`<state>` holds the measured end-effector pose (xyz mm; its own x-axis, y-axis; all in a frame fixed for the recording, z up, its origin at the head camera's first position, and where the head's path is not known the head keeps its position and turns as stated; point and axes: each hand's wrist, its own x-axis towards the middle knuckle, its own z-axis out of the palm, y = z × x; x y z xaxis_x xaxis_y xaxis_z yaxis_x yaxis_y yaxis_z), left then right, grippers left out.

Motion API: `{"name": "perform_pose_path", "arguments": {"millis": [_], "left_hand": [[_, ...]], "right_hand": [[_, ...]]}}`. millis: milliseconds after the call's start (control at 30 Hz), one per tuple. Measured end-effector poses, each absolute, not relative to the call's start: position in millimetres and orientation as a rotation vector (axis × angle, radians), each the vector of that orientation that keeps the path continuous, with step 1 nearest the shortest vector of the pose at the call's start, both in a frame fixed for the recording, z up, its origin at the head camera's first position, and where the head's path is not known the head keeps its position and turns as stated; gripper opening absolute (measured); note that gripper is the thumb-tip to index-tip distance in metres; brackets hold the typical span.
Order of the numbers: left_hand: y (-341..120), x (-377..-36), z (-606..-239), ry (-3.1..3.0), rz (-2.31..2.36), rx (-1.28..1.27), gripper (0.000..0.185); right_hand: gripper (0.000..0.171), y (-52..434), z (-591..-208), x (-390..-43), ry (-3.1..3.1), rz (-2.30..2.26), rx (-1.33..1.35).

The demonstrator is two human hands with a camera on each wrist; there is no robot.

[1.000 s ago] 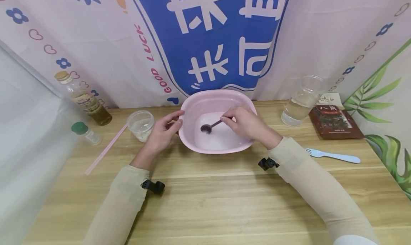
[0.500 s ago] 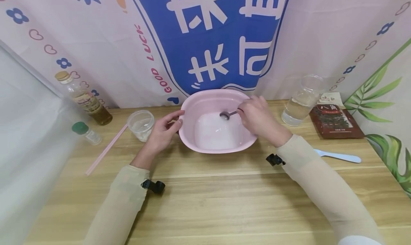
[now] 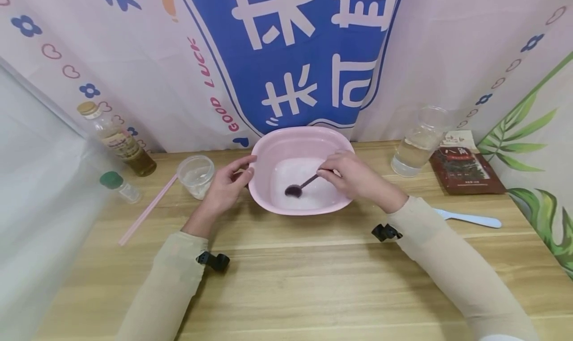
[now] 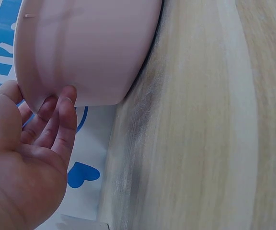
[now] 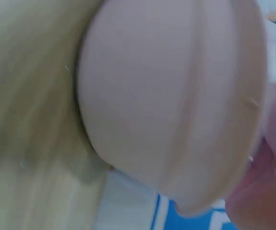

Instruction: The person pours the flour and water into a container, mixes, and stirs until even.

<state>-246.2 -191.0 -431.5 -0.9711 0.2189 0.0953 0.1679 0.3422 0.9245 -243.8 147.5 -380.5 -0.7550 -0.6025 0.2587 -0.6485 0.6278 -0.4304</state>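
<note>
A pink plastic basin stands on the wooden table, a whitish layer with some shine covering its bottom. At its left rim my left hand holds on, thumb at the edge and fingers against the outer wall, as the left wrist view shows. My right hand reaches over the right side and pinches the handle of a small dark spoon. The spoon's bowl is low in the basin, left of the middle. In the right wrist view the basin's outer wall hides the spoon, and only part of the hand shows.
A clear plastic tub, pink chopsticks, a green-capped shaker and an oil bottle stand or lie left. Right are a cup of water, a brown packet and a blue fork. A printed cloth hangs behind.
The spoon goes from left of the middle to the basin's back right, then back to the front left, moved by my right hand. My left hand stays on the rim.
</note>
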Motion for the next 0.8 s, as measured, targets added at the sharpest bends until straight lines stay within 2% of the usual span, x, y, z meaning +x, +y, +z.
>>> {"name": "perform_pose_path", "arguments": {"millis": [267,400,633,800], "left_hand": [[-191,-246,-431,2.542,1.729,0.359,0.044],[-192,-247,-431,2.548,1.724,0.360,0.044],[-193,-247,-433,2.552,1.722,0.367,0.044],[-192,-247,-432,2.543,1.734,0.365,0.044]], "right_hand": [[0.018,149,-378,-248,-2.756,0.438,0.853],[0.016,164,-371,-247,-2.747,0.331,0.870],[0.015,166,-372,-245,-2.742,0.642,1.106],[0.016,146,-380,-245,-2.772,0.799,1.014]]}}
